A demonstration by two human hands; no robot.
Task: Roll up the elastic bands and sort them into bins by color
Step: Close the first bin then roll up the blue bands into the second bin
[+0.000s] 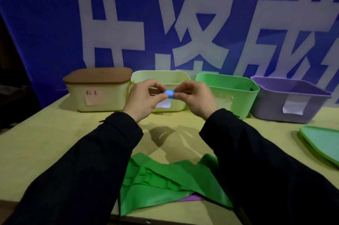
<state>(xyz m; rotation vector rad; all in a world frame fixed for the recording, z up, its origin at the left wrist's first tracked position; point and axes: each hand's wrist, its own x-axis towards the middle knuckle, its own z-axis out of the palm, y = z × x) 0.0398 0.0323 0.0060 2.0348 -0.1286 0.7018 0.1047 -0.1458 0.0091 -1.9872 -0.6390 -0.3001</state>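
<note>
A small rolled blue band (169,93) is pinched between my left hand (145,98) and my right hand (194,99), held in the air in front of the pale yellow-green open bin (159,74). Loose green bands (165,180) lie crumpled on the table near its front edge, between my sleeves. A purple band (190,198) peeks out from under them. Right of the pale bin stand an open green bin (238,85) and an open purple bin (293,96).
At the left stands a cream bin with a brown lid (97,76) and a pink label. A green lid (322,142) lies flat on the wooden table (45,138) at the right edge. A blue banner with white characters hangs behind the bins.
</note>
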